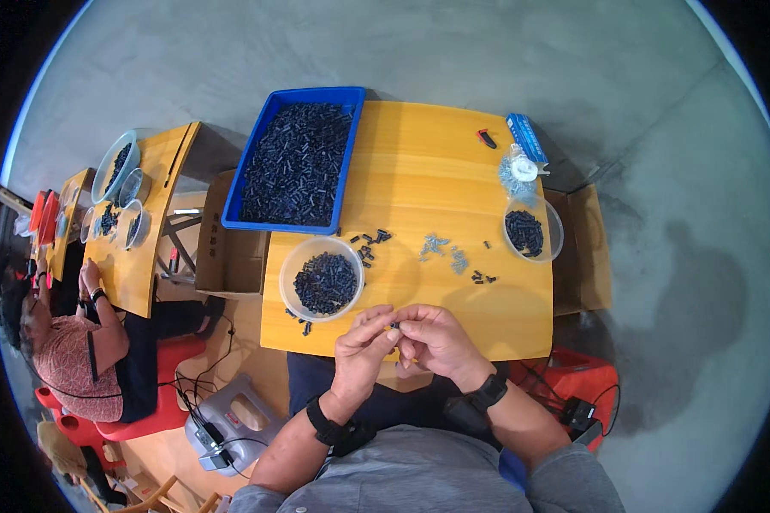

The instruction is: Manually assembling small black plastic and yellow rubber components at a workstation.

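Note:
My left hand [361,357] is closed in a pinch on a small black piece [394,326] above the table's near edge. Against it, my right hand [443,344] is also closed, its thumb and fingertips pressed together beside that piece; what they grip is hidden. Just beyond my left hand stands a clear round bowl [286,291] of short black cylindrical pieces [325,284]. Loose black pieces [367,251] lie around it. Small silvery metal parts [434,246] are spread in two little heaps mid-table, with a few more black pieces [484,278] nearby.
A blue tray [357,128] heaped with black pieces covers the table's far left. At right are a second clear bowl [557,229], a bag of silvery parts [515,178], a blue box [527,138] and a red-black tool [487,138]. Another person [81,359] sits at a table leftward.

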Available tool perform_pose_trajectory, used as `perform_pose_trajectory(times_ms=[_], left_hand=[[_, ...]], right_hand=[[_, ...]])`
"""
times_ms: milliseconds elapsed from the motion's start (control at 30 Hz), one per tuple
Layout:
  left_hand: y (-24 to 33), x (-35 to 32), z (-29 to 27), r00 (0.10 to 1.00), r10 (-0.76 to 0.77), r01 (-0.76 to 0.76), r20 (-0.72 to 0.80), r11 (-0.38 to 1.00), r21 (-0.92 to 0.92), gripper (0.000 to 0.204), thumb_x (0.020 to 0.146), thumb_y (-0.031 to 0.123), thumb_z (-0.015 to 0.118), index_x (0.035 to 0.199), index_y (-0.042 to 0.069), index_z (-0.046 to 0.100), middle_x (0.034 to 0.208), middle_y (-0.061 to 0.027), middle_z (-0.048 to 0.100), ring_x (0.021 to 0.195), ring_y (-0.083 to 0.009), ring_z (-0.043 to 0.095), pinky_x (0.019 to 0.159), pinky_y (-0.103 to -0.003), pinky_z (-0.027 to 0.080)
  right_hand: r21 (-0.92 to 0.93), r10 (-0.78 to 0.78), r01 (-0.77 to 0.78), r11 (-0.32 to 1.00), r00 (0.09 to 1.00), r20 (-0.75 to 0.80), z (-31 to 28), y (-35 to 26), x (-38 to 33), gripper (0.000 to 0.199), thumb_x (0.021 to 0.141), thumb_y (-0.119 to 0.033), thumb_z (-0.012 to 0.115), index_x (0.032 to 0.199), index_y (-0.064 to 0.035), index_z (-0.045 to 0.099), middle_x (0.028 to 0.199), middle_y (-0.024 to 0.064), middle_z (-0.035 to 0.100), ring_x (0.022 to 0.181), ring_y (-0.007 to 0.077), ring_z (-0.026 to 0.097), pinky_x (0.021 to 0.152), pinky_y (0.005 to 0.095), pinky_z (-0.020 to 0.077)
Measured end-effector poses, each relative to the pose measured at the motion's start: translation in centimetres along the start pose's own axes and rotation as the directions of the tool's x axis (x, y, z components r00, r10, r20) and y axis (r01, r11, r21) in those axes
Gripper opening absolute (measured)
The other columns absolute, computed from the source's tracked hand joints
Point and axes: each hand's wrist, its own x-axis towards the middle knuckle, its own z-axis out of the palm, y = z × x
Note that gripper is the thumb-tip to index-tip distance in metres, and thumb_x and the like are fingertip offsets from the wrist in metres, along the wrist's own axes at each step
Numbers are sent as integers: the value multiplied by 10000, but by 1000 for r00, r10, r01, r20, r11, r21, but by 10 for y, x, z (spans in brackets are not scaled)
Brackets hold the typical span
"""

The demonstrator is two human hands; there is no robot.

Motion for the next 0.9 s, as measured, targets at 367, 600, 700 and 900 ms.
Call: perform_pose_trajectory(times_ms=[367, 600, 700, 900], left_hand=[[3, 2, -1, 999, -13, 12, -44, 1000, -24, 128, 841, -16, 616, 961, 14, 647, 1152, -119, 594, 1004, -164, 569, 860, -282, 463], [-7, -4, -12, 965, -259, 258, -27, 965, -38, 97, 889, 8, 572, 971, -11, 619, 863, -76, 669, 765, -125, 623, 684, -242, 497], [-25, -4, -22, 960, -281, 281, 4, 960, 0, 103, 904, 54, 562, 969, -9, 612, 870, -87, 667, 757, -133, 619, 676, -247, 496], [-40, -3, -34, 936, -349, 351, -43, 935, 56, 130, 909, 81, 550, 981, -15, 602, 839, -74, 655, 733, -121, 610, 645, -247, 490]], right_hand=[[-322, -44, -13, 947, 985, -167, 0, -4, 6, 123, 900, -111, 566, 920, 3, 608, 675, 58, 595, 523, 136, 578, 492, 280, 504], [-993, -626, -77, -94, 780, -1, -56, -31, 48, 115, 818, -90, 582, 895, -6, 598, 768, 192, 625, 709, 341, 619, 640, 422, 481], [-982, -644, -107, -156, 765, 19, -51, -35, 59, 123, 819, -84, 563, 917, -15, 590, 833, 211, 630, 810, 401, 594, 699, 463, 470], [-942, -625, -228, -246, 780, -25, -49, -38, 71, 127, 818, -110, 560, 910, -27, 587, 835, 202, 631, 795, 385, 608, 696, 478, 481]])
